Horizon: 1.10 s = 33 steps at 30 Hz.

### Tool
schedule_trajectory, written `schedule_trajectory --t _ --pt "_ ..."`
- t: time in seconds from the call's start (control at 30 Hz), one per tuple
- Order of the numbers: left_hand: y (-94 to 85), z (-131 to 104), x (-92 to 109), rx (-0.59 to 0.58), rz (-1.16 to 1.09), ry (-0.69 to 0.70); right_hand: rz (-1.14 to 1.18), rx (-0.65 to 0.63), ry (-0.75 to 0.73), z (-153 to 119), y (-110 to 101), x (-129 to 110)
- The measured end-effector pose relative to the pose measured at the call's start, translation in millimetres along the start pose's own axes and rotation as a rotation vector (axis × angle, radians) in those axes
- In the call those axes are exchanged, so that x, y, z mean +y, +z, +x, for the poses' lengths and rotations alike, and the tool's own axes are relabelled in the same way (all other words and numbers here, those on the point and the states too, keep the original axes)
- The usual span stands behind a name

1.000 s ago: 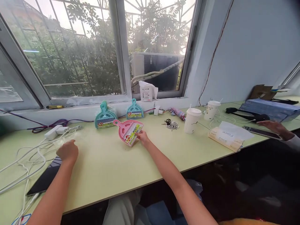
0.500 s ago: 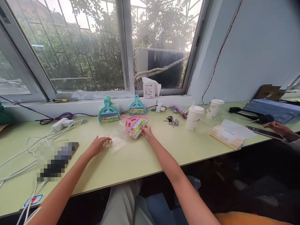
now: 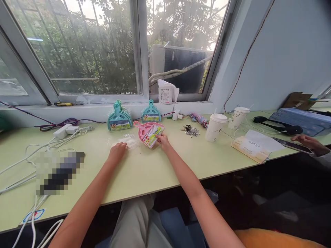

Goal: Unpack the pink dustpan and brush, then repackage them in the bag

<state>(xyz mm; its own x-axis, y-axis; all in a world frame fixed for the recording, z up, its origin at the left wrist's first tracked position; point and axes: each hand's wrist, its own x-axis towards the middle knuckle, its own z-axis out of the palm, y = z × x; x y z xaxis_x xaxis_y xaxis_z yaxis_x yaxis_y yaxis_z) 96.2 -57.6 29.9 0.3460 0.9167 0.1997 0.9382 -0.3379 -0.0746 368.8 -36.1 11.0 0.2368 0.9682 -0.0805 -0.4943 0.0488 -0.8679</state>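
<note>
Gripping pink dustpan (image 3: 145, 130) w/ R hand (image 3: 162, 141), L hand (image 3: 119, 150) at clear plastic (image 3: 132, 142), can't tell if holding.

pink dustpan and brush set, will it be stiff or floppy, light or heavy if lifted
The pink dustpan and brush set is probably stiff: its pan looks unbent with the right hand holding only one edge. It's likely light for its size, since it looks like thin plastic.
</note>
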Motion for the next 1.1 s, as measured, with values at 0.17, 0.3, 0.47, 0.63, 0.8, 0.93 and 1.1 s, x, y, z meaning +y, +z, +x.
schedule_trajectory --t 0.17,0.3,0.47,0.63,0.8,0.93,1.1 --pt "0.6 -6.6 -23.7 -0.002 -0.101 -0.052 0.015 -0.093 0.001 -6.1 3.2 -5.4" --pt "1.4 -9.5 -50.2 -0.026 -0.179 -0.096 -0.027 -0.185 0.044 -11.0 7.6 -7.8" --pt "-0.6 -13.5 -66.6 -0.03 -0.16 -0.184 -0.142 -0.351 0.172 -16.6 12.9 -8.3" --pt "-4.0 -17.9 -58.4 0.007 -0.118 -0.248 -0.246 -0.469 0.306 -23.6 17.1 -7.3" --pt "-2.1 -21.0 -47.2 0.01 -0.048 -0.3 -0.271 -0.477 0.315 -28.1 20.4 -6.1" --pt "2.4 -19.4 -49.2 0.011 -0.095 -0.299 -0.277 -0.448 0.309 -27.5 20.1 -3.3" --pt "-2.6 -16.2 -43.2 -0.018 -0.066 -0.249 -0.273 -0.432 0.31 -26.8 18.3 0.3"
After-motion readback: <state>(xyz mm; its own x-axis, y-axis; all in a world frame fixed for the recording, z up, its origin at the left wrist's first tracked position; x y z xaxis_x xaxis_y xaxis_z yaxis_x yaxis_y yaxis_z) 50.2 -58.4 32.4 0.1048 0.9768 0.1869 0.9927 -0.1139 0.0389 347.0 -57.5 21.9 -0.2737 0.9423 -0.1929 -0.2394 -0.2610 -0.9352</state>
